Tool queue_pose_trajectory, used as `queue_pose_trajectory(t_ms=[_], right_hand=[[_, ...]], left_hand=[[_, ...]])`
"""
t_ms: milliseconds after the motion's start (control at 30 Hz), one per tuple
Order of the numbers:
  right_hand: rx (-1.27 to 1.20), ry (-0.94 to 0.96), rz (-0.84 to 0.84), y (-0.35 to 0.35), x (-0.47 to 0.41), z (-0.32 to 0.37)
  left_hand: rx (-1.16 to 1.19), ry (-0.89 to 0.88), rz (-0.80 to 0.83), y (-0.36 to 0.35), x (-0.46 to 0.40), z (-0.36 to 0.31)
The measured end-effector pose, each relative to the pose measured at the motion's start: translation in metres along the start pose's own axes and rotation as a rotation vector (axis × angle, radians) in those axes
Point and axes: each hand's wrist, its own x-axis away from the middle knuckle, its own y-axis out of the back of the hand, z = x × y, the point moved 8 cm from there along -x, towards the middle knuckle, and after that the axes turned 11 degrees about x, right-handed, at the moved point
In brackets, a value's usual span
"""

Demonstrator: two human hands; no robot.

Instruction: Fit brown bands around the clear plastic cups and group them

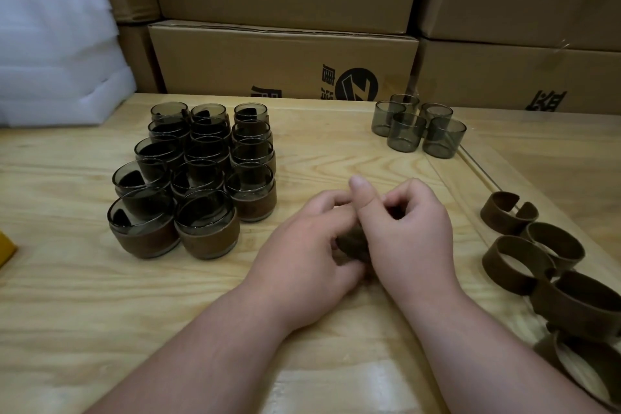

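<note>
My left hand (pixel 302 245) and my right hand (pixel 413 228) meet at the table's middle, fingers curled round one brown band (pixel 353 244) that is mostly hidden between them. Whether a cup sits inside it I cannot tell. To the left stands a tight group of several smoky clear cups wearing brown bands (pixel 198 171). At the back right stand several bare clear cups (pixel 418 126). Several loose brown bands (pixel 537 255) lie along the right edge.
The wooden table (pixel 100 312) runs under everything. Stacked cardboard boxes (pixel 285 57) wall off the back. White foam sheets (pixel 57 50) are piled at the back left. A yellow object (pixel 6 249) pokes in at the left edge.
</note>
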Motion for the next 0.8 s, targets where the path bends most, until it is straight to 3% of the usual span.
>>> queue_pose_trajectory(t_ms=[133, 267, 533, 667, 800], right_hand=[[-0.105, -0.155, 0.023, 0.003, -0.005, -0.013], [-0.268, -0.330, 0.003, 0.005, -0.005, -0.026], [-0.216, -0.253, -0.017, -0.001, -0.002, -0.019], [-0.087, -0.154, -0.068, 0.005, -0.004, -0.013], [0.053, -0.106, -0.109, 0.010, -0.002, -0.006]], left_hand=[[0.048, -0.006, 0.012, 0.000, -0.001, 0.000], [0.154, 0.009, -0.113, 0.015, 0.000, 0.001], [0.488, 0.055, -0.342, 0.033, 0.001, 0.008], [0.354, 0.018, -0.337, 0.033, 0.001, 0.004], [0.189, 0.022, -0.206, 0.021, 0.000, 0.000]])
